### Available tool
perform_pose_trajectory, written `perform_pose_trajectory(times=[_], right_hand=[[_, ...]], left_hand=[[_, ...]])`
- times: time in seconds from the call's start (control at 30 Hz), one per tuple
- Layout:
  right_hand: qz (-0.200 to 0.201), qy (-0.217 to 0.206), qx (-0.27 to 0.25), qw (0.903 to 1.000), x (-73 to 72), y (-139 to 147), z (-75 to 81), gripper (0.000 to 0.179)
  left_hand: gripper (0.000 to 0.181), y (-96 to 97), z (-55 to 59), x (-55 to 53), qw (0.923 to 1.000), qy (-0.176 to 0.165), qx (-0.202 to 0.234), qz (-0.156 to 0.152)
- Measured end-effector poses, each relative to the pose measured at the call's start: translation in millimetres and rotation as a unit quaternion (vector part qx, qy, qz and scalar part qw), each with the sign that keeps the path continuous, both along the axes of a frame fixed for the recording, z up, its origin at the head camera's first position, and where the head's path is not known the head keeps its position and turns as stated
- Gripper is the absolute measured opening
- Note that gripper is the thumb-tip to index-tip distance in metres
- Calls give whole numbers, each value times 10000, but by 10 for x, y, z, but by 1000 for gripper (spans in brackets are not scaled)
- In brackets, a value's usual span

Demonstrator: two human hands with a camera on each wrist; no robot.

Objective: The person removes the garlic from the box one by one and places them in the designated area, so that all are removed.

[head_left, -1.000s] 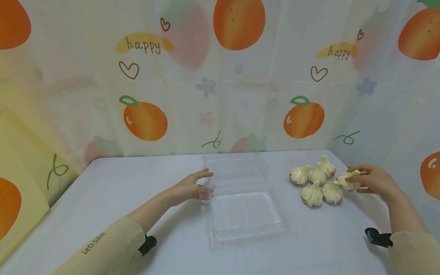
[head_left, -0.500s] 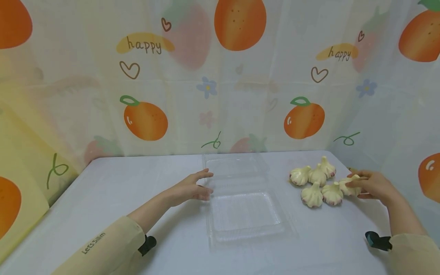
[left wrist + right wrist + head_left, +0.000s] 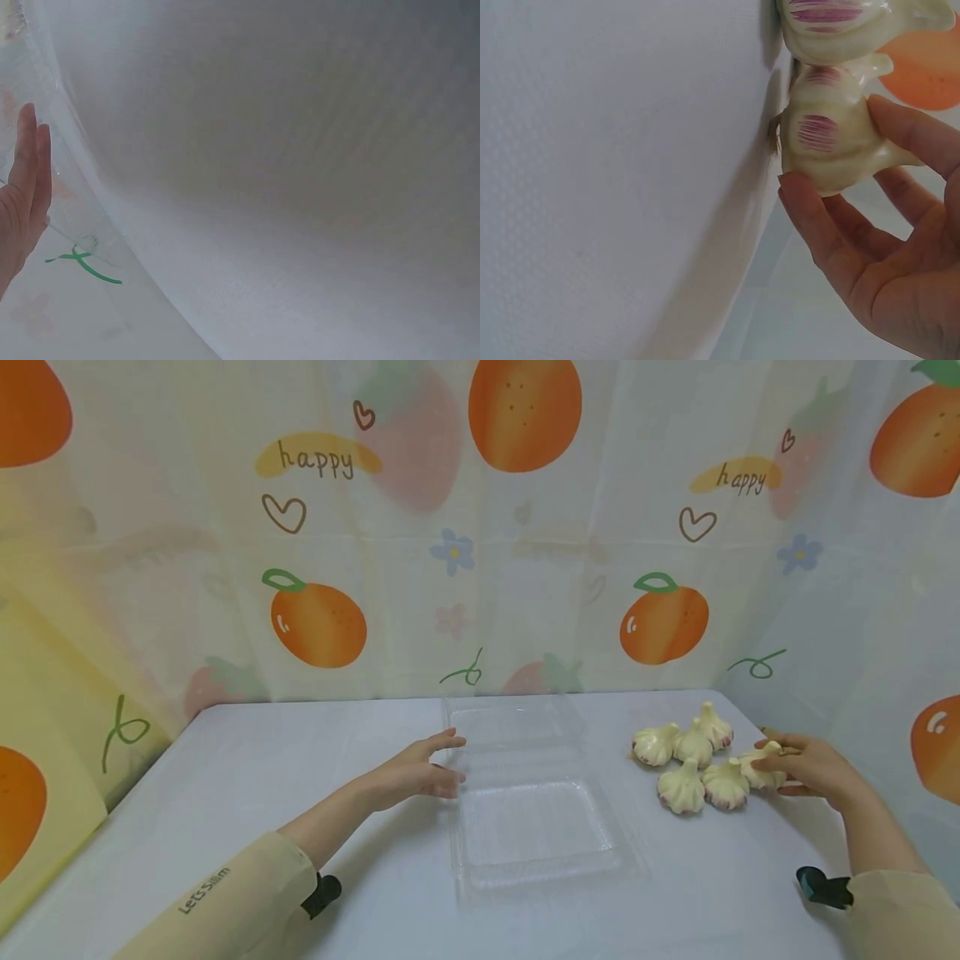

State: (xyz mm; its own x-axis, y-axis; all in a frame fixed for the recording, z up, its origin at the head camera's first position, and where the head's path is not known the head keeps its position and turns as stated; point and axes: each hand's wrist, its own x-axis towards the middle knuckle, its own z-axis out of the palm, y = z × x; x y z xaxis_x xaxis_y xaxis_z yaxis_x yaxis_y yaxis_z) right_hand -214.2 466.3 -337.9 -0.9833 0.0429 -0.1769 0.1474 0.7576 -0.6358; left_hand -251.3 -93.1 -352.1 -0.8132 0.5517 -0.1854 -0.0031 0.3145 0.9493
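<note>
Toward the table's right side my right hand [image 3: 813, 767] grips a white garlic bulb [image 3: 829, 142] with purple streaks, thumb and fingers on opposite sides of it. This bulb sits at the right end of a front row, with two more garlic bulbs [image 3: 726, 787] beside it. Behind them stand several others, among them a garlic bulb [image 3: 654, 745] at the left. A clear plastic clamshell box [image 3: 536, 822] lies spread in the middle, its lid [image 3: 510, 727] toward the back. My left hand [image 3: 408, 770] stays at the box's left edge with relaxed, extended fingers.
A white-covered table [image 3: 247, 810] carries everything. Close behind it hangs a curtain [image 3: 525, 585] printed with oranges and the word "happy", and it continues along both sides. Another clear plastic edge [image 3: 667, 946] shows faintly at the front.
My right hand has brought its garlic bulb slightly down, into line with the front row, and still holds it. My left hand and the box have not moved.
</note>
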Motion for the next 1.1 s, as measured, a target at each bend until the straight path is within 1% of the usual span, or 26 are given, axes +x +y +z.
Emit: perform_pose_trajectory(times=[0.27,0.37,0.53,0.77,1.1], right_hand=[[34,-1,31,10000,-11,-35,5,77],[40,-22,9,10000,-18,-42,10,78],[53,-42,140,9999,-16,-45,14,82],[161,44,249,9996,-13,-42,8,72],[69,-52,365,9993,-13,-61,26,77]], left_hand=[[72,-14,7,-9,10000,38,5,-36],[72,-15,5,-16,10000,2,-4,28],[72,-9,7,-10,10000,-43,39,28],[72,-14,17,8,10000,-30,23,21],[72,-8,12,1,10000,2,0,6]])
